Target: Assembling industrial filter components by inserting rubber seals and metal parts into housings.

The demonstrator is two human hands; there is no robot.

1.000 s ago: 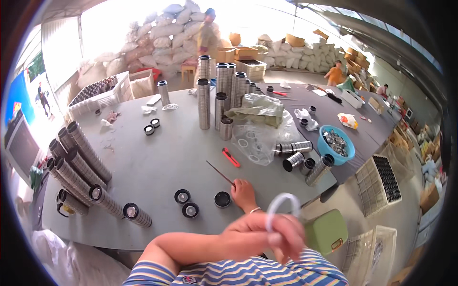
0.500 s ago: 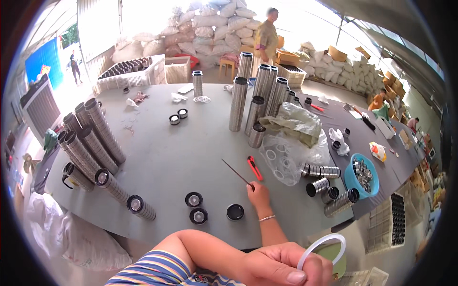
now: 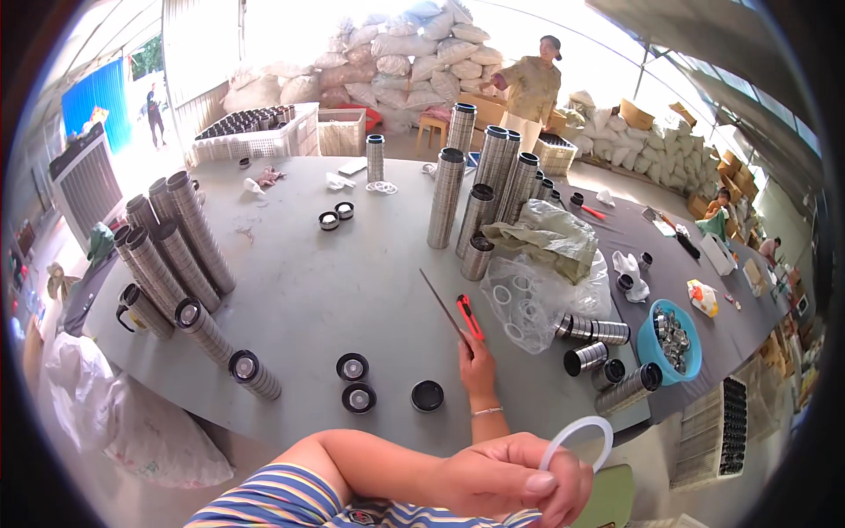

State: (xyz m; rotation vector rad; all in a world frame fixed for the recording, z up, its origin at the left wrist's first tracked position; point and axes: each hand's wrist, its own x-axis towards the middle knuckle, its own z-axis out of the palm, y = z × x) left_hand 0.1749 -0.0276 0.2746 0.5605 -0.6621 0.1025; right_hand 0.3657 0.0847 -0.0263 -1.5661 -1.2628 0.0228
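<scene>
Close to the camera, my left hand (image 3: 519, 480) pinches a white ring (image 3: 600, 431), its arm crossing in front of my right forearm. My right hand (image 3: 478, 368) is closed around the lower end of a thin dark rod (image 3: 440, 302), which points up and left over the grey table. Beside the rod lies a red utility knife (image 3: 471, 317). Left of my right hand are a round black cap (image 3: 428, 396) and two black caps with pale centres, one upper (image 3: 352, 367) and one lower (image 3: 358, 399).
Stacked metal cylinders (image 3: 198, 229) stand at the left, more (image 3: 447, 198) at the back centre. To the right are a clear plastic bag (image 3: 528, 304) with white rings and a blue basin (image 3: 676, 343) of small metal parts. A person (image 3: 532, 88) stands beyond the table.
My left hand and the white ring have shifted slightly left in view. The rod, still in my right hand, now lies closer to the knife. The person behind the table has raised an arm.
</scene>
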